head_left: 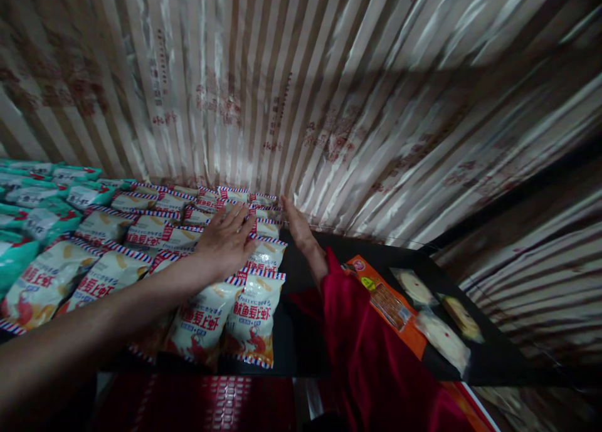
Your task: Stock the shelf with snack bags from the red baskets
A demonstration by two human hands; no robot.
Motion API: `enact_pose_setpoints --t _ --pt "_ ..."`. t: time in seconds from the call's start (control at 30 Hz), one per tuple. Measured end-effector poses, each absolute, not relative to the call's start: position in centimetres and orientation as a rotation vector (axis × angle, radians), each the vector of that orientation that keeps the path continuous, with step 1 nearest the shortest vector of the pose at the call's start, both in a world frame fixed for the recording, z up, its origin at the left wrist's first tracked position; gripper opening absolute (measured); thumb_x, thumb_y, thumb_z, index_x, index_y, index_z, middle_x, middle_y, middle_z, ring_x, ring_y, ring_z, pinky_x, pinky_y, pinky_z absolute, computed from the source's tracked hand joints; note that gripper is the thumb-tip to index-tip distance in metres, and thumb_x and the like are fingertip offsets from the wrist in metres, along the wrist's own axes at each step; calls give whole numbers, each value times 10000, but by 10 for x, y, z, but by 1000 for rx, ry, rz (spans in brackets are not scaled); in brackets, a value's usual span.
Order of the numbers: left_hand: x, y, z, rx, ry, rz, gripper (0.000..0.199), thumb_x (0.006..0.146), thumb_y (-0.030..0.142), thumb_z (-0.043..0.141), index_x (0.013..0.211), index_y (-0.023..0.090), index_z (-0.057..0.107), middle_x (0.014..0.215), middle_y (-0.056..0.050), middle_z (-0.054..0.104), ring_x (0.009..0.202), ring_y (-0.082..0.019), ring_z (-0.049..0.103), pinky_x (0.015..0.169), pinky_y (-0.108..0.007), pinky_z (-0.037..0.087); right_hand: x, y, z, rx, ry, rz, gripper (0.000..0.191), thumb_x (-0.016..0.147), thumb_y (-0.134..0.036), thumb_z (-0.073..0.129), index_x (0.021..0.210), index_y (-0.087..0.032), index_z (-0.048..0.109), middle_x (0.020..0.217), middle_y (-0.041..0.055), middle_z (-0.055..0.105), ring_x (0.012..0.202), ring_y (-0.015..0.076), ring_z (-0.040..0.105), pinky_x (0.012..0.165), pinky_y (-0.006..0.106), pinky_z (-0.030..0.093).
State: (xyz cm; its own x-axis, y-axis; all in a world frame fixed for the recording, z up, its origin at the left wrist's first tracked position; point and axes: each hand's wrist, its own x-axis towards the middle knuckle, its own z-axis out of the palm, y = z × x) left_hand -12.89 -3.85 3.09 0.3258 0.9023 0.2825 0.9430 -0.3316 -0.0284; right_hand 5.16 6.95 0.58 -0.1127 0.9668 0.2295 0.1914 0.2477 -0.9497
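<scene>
Sitting nearest, below black shelf (303,341): red crate (226,400). White snack bags (254,319) sit in rows on shelf. Person's hands apart: left hand (226,241) flat over bags, palm down, fingers extended, contact hard to tell; right hand (301,231) edge-on, fingers straight, just beside rows' right end. Orange packet (380,288) lies right of red sleeve (357,344). Teal bags (49,222) lie far left; striped curtain (263,74) hangs behind.
</scene>
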Motion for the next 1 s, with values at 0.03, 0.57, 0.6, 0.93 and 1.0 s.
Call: enact_pose_setpoints --t 0.03,0.57,0.6,0.93,1.0 --pt "-135 -29 32 -2385 -1736 -282 554 944 414 249 1392 124 401 1506 -114 314 1424 -245 186 1156 -465 92 48 66 11 -1110 -1703 918 566 817 -668 467 1090 -217 673 1246 40 632 1329 244 411 1171 447 191" --pt "-167 13 23 -2482 -1786 -103 538 949 346 227 1376 75 411 1463 -156 378 1383 -263 296 1125 -506 177 1 50 10 -1140 -2449 482 727 864 -708 253 1322 -211 520 1440 88 441 1380 268 324 1153 482 113" --pt "-166 14 24 -2475 -1797 -107 540 949 345 228 1385 77 399 1471 -154 365 1388 -261 284 1127 -501 175 1 51 9 -1128 -2435 478 721 864 -706 258 1326 -216 516 1444 80 436 1384 262 317 1157 471 110" --pt "-171 32 26 -2492 -1726 -125 524 951 318 214 1397 96 376 1467 -147 381 1382 -250 295 1122 -496 164 -6 66 13 -1166 -2369 598 688 860 -705 284 1305 -239 527 1426 51 467 1383 264 313 1156 492 99" --pt "-174 42 25 -2475 -1741 -173 519 955 325 207 1410 125 358 1477 -134 370 1386 -249 284 1117 -506 164 -11 73 13 -1186 -2340 623 679 859 -700 306 1314 -241 514 1433 51 459 1388 275 300 1154 508 90"
